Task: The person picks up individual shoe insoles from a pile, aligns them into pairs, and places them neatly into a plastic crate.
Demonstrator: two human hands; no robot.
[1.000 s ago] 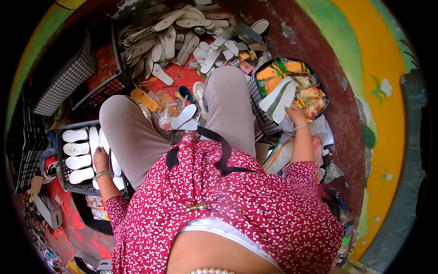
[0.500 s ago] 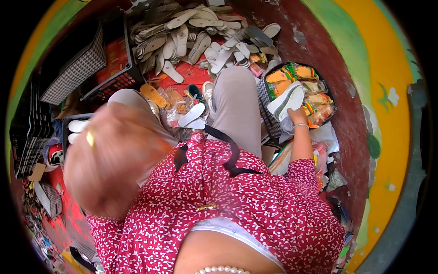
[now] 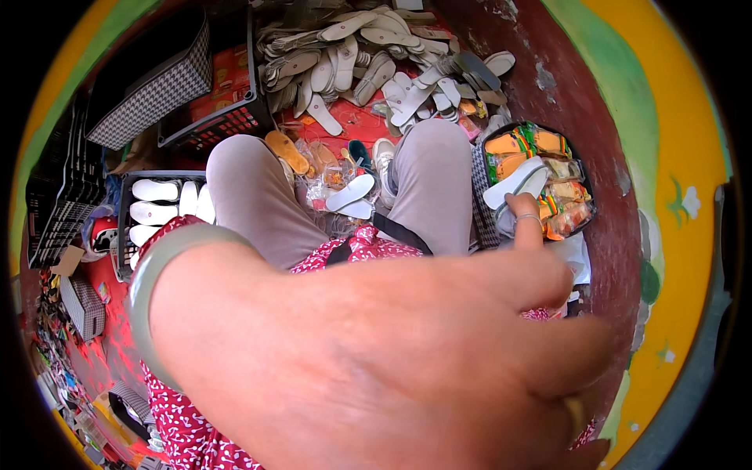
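Observation:
My left hand (image 3: 376,352), with a pale green bangle on its wrist, is raised close in front of the camera. Its fingers are apart, and I see nothing in them. Behind it, at the right, my right hand (image 3: 526,211) grips a pair of white insoles (image 3: 513,184) by one end. The insoles are over a checked basket (image 3: 483,207) packed with wrapped orange and yellow packets (image 3: 568,192). Some clear plastic hangs by the right hand. Between my knees lie another white insole (image 3: 350,193) and an orange one (image 3: 287,152).
A heap of loose insoles (image 3: 345,63) fills the back of the red floor. To the left are a black crate (image 3: 207,125), a checked box (image 3: 153,98) and a tray (image 3: 121,227) of white insoles. A dark red wall (image 3: 603,141) curves along the right.
My left hand has swung from the left side across the front of the camera. The right hand still holds the insoles over the basket. The view has shifted slightly.

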